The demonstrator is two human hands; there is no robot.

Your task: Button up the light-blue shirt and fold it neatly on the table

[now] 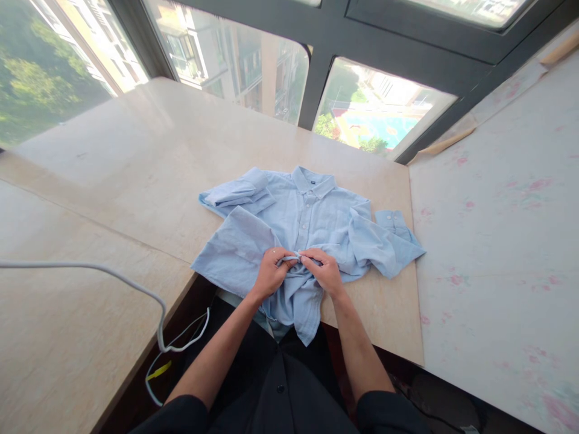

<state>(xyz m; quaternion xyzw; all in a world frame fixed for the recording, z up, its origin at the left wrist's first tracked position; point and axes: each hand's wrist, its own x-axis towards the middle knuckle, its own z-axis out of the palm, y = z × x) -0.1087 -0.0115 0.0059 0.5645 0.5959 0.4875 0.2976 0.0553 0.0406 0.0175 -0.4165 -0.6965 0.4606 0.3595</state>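
A light blue button-up shirt lies face up on a beige stone counter, collar toward the window, its hem hanging over the near edge. Both sleeves are crumpled, one folded at the upper left, one spread to the right. My left hand and my right hand meet at the middle of the shirt's front. Each pinches the front placket fabric, fingers closed, close to each other.
A white cable runs across the left counter and hangs down off its edge. A pale surface with pink blotches fills the right side. Large windows with dark frames stand behind the counter.
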